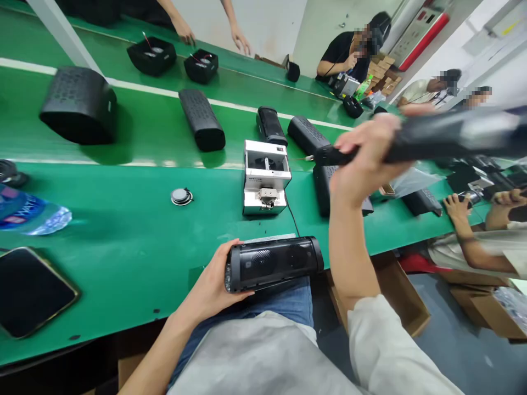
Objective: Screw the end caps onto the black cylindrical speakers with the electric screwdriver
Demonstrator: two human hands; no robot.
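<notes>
A long black speaker-like case (275, 262) lies at the table's front edge, above my lap, its perforated front facing up. My left hand (218, 280) grips its left end, thumb on top and fingers below. Raised at the right, my right hand (368, 156) is wrapped round a black powered screwdriver (335, 156), whose thin bit points left. The tool's rear part is smeared by motion. Between the hands and the belt stands a white box-shaped screw feeder (267, 178). A small round silver part (181, 196) lies to its left.
Several black cases stand on the green belt (148, 126), including a large one (80, 104) at left. A bottle (33, 214) and phone (35, 291) lie on the left. Other people's hands show across the belt and at right. An open carton (401, 296) sits below the table.
</notes>
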